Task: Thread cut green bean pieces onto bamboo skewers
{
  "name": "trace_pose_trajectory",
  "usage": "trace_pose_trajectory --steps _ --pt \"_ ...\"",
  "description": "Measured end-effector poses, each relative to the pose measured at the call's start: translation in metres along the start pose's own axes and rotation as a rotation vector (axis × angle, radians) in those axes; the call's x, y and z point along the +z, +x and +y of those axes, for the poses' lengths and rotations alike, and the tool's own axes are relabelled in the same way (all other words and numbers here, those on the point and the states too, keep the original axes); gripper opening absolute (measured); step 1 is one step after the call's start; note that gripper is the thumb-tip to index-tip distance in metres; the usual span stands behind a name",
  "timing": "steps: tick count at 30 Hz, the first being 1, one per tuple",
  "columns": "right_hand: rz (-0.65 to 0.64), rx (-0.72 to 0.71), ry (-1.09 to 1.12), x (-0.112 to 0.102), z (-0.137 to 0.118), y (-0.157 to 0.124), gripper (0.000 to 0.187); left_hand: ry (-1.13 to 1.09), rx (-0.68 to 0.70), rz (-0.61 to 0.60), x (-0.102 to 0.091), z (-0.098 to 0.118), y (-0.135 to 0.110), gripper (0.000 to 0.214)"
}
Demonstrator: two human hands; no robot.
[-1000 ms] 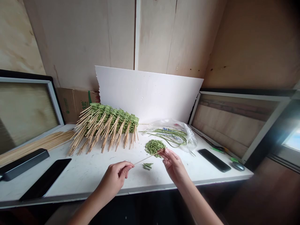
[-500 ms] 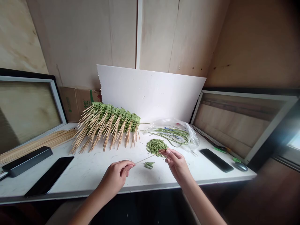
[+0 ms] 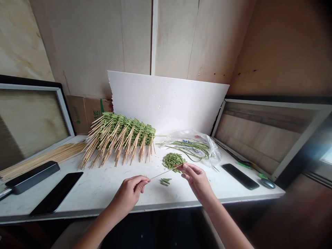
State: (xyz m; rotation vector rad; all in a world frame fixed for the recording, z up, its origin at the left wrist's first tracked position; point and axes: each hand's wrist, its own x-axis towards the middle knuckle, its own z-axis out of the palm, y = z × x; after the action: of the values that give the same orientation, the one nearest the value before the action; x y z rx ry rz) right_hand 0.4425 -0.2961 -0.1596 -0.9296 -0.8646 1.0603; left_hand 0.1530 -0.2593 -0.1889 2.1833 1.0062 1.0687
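My left hand [image 3: 131, 193] pinches the near end of a thin bamboo skewer [image 3: 162, 174] that slants up to the right. At the skewer's far tip my right hand [image 3: 195, 180] pinches something small, probably a green bean piece, hidden by the fingers. Just behind the tip lies a heap of cut green bean pieces [image 3: 172, 160]. A few more pieces [image 3: 164, 181] lie on the white table [image 3: 103, 188] under the skewer. Farther back left rests a big stack of finished bean skewers [image 3: 121, 136].
A clear plastic bag of long green beans [image 3: 193, 147] lies at the back right. Bare skewers [image 3: 44, 157] are piled at left. Black phones [image 3: 55, 193] [image 3: 240, 176] and a black bar [image 3: 29, 178] lie on the table. A white board [image 3: 166, 103] leans on the wall.
Both hands have stayed almost in place with the skewer between them. The camera has shifted slightly, so the scene sits a bit higher and to the right.
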Motion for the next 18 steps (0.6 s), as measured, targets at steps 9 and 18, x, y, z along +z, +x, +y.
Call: trace_pose_trajectory --steps 9,18 --pt "0.103 -0.057 0.014 0.004 0.004 0.0 0.034 -0.018 0.007 0.106 0.002 0.003 0.002 0.021" --pt "0.136 -0.097 -0.003 0.011 0.005 -0.004 0.032 0.007 0.149 0.121 0.009 -0.003 -0.003 0.022"
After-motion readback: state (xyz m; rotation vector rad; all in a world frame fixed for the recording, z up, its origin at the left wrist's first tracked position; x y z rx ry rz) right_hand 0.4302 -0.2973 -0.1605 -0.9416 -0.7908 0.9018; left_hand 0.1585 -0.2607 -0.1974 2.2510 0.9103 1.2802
